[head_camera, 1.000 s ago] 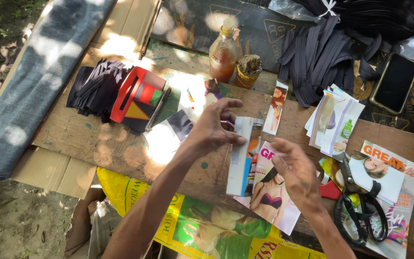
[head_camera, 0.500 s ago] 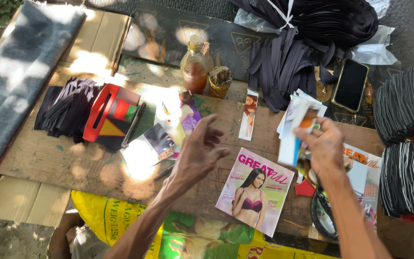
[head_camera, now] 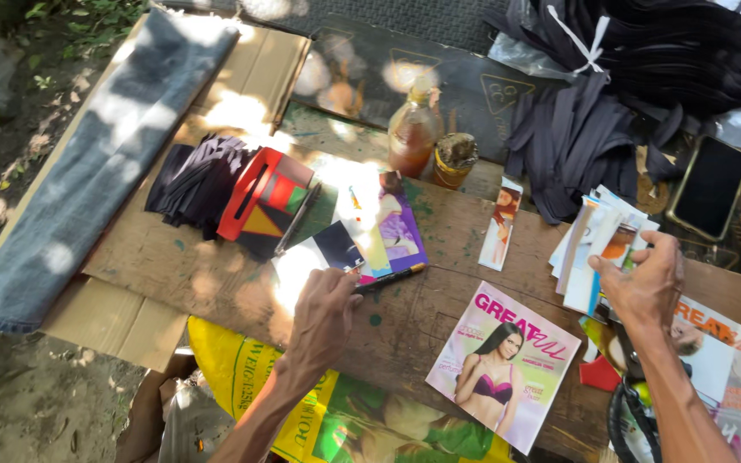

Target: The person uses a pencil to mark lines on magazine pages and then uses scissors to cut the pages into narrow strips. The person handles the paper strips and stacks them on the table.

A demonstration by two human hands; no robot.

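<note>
Lying under left hand, apparently touching: black pen.

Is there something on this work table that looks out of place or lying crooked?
Nothing is spilled or broken. The magazine lies askew, its lower corner past the table edge. The left hand reaches a pen.

My worn wooden board (cardboard beneath it) carries folded dark cloth, a red pouch, cut magazine pictures, a black marker, a bottle, a jar and a magazine.
</note>
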